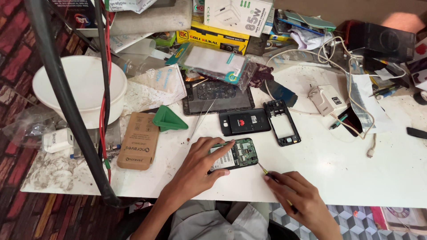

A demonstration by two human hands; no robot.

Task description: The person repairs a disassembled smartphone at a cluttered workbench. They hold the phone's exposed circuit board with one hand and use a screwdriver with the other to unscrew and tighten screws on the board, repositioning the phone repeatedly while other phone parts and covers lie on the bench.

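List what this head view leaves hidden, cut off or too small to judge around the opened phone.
- Opened phone: its near-left part is hidden under the left hand.
- Screwdriver: handle hidden inside the right hand; tip too small to judge contact.
- White bowl: crossed by a black pole.

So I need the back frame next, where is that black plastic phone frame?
The black phone frame lies on the white table, right of the black battery and above the opened phone.

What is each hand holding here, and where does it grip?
Right hand pinches a thin screwdriver at its handle. Left hand presses the opened phone flat, covering its left end.
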